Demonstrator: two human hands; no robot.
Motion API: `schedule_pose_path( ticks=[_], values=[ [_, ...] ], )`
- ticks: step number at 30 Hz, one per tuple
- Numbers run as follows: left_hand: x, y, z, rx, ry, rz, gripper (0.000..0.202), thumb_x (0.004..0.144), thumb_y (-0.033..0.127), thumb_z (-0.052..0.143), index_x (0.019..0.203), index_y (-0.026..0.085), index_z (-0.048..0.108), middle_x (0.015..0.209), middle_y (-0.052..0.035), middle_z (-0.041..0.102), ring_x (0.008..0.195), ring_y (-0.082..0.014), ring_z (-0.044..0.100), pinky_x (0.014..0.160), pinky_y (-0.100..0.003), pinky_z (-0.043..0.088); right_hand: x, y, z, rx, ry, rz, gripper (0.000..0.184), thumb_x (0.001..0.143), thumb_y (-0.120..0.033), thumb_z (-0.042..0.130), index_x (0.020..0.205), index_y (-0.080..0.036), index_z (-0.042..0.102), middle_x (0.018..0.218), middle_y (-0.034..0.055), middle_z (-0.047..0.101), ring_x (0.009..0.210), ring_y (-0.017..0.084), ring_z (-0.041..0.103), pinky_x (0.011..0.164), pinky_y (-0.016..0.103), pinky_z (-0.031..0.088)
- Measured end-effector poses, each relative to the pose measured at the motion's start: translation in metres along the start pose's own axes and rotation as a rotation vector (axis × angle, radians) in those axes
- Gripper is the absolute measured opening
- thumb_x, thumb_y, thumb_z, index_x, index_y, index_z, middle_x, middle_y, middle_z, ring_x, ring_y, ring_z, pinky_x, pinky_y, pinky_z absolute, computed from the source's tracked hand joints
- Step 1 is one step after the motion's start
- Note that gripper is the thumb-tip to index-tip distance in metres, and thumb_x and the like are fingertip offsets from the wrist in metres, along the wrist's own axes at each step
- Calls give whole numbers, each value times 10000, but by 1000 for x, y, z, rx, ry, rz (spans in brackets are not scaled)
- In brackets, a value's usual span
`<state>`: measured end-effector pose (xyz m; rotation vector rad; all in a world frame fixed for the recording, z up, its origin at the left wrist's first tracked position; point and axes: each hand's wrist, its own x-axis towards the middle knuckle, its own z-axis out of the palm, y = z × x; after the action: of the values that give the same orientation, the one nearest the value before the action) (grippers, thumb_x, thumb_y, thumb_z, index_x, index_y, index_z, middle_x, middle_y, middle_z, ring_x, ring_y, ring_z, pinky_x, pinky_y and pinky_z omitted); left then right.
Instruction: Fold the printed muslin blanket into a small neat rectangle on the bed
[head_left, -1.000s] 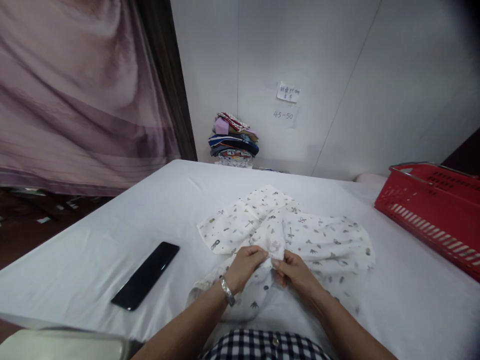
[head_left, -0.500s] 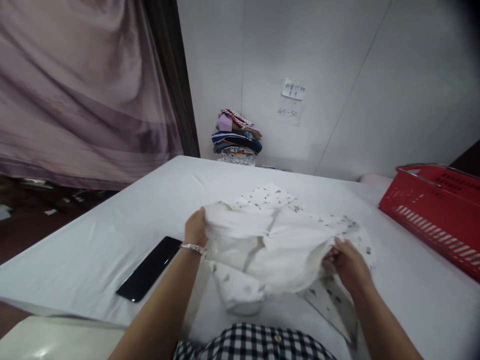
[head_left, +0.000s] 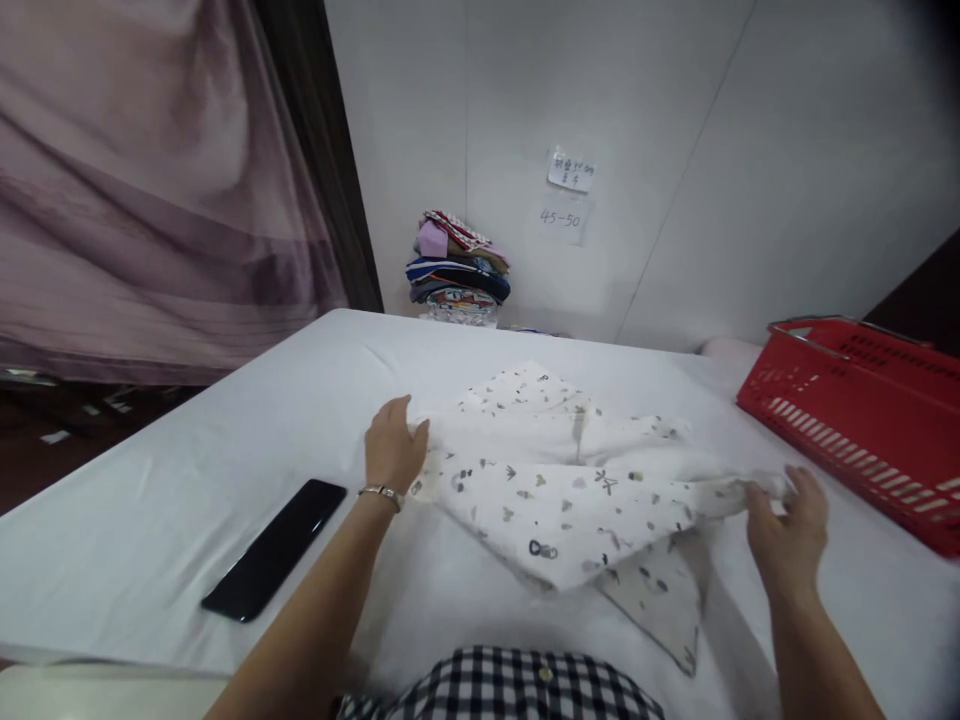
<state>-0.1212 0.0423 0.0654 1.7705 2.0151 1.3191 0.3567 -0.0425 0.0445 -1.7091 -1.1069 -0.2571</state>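
Printed cloth (head_left: 564,492) lay folded over on the white table (head_left: 180,470), mid-table, right in front of the person, stretched between both hands. Left hand (head_left: 393,452) was at the cloth's left edge, fingers together, thumb out against the fabric; can't tell whether it pinched. Right hand (head_left: 789,528) was at the right end, fingers curled and pinching the edge. Black phone (head_left: 274,548) lay flat left of the left wrist, apart from the cloth. Red basket (head_left: 862,425) sat at the far right. Stack of clothes (head_left: 457,270) stood by the wall.
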Motion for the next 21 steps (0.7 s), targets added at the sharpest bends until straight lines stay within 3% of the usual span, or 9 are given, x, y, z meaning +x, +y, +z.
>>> schedule_pose_path(
  ticks=[2, 4, 8, 12, 16, 21],
  values=[
    [2, 16, 13, 19, -124, 126, 392, 763, 286, 531, 1141, 184, 521, 1234, -124, 487, 1198, -274, 376, 1038, -395, 246, 3, -22, 6, -77, 19, -234, 479, 777, -451, 484, 1131, -133, 538, 1314, 154, 420, 1230, 302, 350, 1001, 491, 291],
    [1, 33, 34, -40, -276, 205, 340, 758, 300, 544, 1080, 191, 564, 1193, -117, 526, 1164, -271, 413, 1029, -390, 256, 8, -42, 17, -50, -105, -345, 396, 803, -427, 459, 1058, -148, 579, 1235, 134, 506, 1195, 265, 404, 1005, 459, 298],
    [-10, 58, 86, -179, -530, 255, 330, 638, 291, 667, 940, 163, 632, 1173, -162, 545, 1142, -345, 436, 998, -455, 271, 9, -69, 57, 21, -578, -344, 382, 831, -431, 421, 1071, -186, 587, 1160, 97, 575, 1104, 220, 499, 948, 378, 374],
    [-25, 66, 121, -257, -544, 225, 280, 494, 325, 758, 707, 194, 632, 924, -127, 637, 996, -337, 545, 931, -438, 360, -5, -71, 94, -183, -932, -314, 527, 808, -433, 469, 1247, -142, 484, 1345, 139, 407, 1216, 257, 391, 969, 369, 332],
    [-32, 64, 128, -421, -462, 66, 313, 433, 378, 780, 458, 240, 500, 621, -53, 585, 836, -295, 596, 893, -407, 407, -21, -66, 106, -389, -1030, -361, 569, 785, -373, 520, 1297, -141, 432, 1315, 144, 437, 1175, 292, 407, 928, 379, 332],
    [-25, 68, 117, -364, -517, -8, 312, 514, 278, 743, 389, 237, 460, 560, -47, 552, 764, -275, 586, 863, -399, 406, -21, -67, 98, -359, -974, -381, 285, 821, -326, 457, 1001, -178, 622, 1031, 95, 602, 980, 231, 512, 794, 298, 371]
  ],
)
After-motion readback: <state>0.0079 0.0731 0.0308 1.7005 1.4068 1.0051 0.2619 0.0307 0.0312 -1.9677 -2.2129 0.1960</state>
